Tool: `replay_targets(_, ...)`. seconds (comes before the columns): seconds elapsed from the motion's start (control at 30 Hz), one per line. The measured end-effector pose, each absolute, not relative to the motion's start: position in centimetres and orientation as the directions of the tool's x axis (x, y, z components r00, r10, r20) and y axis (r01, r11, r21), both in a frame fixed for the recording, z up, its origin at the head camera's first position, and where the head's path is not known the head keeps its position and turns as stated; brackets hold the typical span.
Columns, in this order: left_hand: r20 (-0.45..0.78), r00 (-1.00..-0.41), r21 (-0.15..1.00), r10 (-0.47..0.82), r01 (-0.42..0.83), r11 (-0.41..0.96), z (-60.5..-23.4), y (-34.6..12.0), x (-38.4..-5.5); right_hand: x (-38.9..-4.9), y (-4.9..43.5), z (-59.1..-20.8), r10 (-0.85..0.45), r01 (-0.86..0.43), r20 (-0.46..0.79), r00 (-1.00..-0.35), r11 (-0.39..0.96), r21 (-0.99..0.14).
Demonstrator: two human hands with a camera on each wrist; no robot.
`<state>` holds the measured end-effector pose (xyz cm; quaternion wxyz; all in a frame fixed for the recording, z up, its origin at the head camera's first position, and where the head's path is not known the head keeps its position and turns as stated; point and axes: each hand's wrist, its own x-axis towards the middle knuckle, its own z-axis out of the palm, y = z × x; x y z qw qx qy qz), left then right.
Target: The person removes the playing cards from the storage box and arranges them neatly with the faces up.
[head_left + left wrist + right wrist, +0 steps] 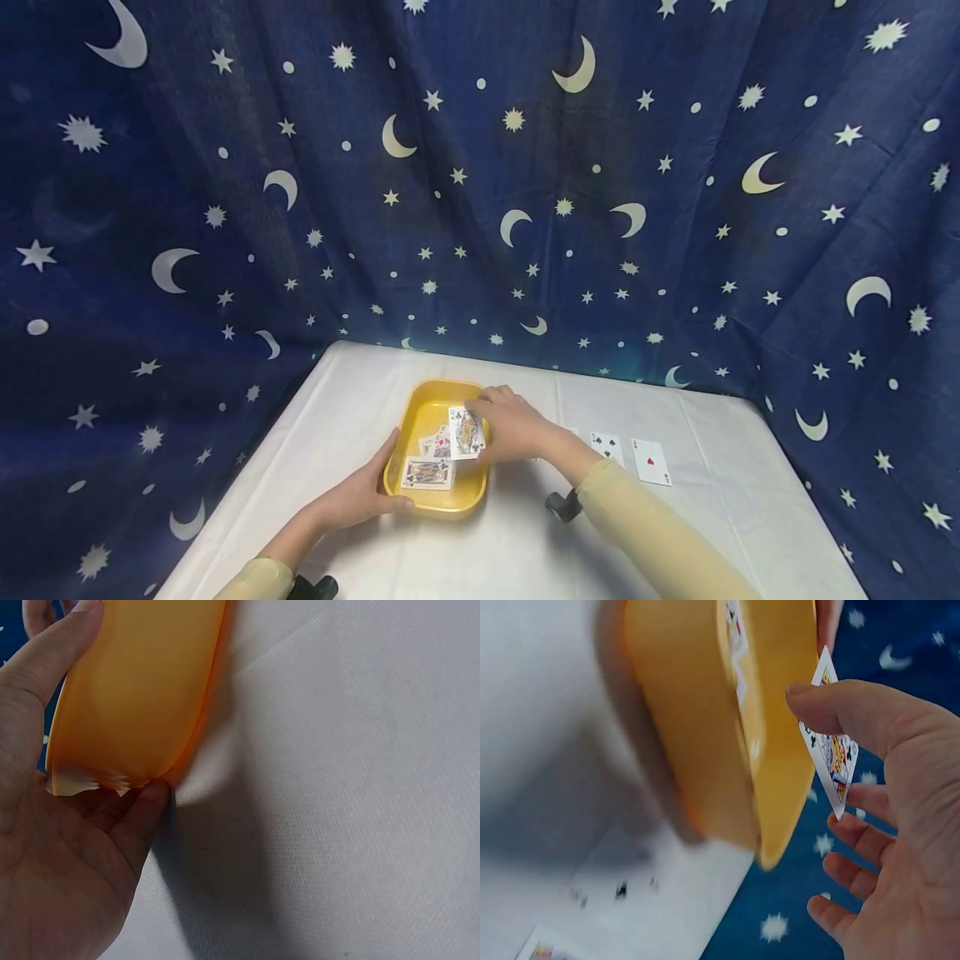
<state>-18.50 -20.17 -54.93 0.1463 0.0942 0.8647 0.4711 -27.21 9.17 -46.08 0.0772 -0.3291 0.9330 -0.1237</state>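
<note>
My left hand (pixel 360 493) grips the side of a yellow tray (pixel 420 400). In the left wrist view, the thumb lies along one side of the tray (pixel 150 682) and the other fingers curl around its edge. Over the tray's right side, my right hand (pixel 513 425) pinches a playing card (pixel 467 433) with a court figure and club marks. The right wrist view has this card (pixel 829 750) held by its edge, the thumb on its face. Inside the tray lie a court card (pixel 427 473) near the front and several overlapping cards (pixel 441 442), partly covered by the held one.
Right of the tray, an ace of hearts (pixel 651 462) and a card with black pips (pixel 607 447) lie face up on the white tablecloth (pixel 480 558). Another card is mostly hidden behind the right wrist. A dark blue star-and-moon curtain (pixel 480 208) hangs behind the table.
</note>
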Motion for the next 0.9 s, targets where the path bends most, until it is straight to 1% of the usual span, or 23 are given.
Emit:
replay_targets(0.33, -0.188, -0.942, 0.837, 0.277, -0.006, 0.547, -54.7, -19.9, -18.5, -27.7, 16.2, -45.0, -0.550, -0.514, -0.048, -0.834, 0.805, -0.296)
replay_targets(0.57, -0.200, -0.939, 0.846, 0.282, -0.021, 0.532, -54.8, -19.9, -18.4, -28.2, 20.9, -46.0, -0.523, -0.485, -0.055, -0.851, 0.821, -0.300)
replay_targets(0.9, -0.190, -0.937, 0.848, 0.292, -0.006, 0.530, -54.9, -20.0, -18.5, -28.5, 28.4, -47.3, -0.408, -0.366, -0.099, -0.908, 0.884, -0.290)
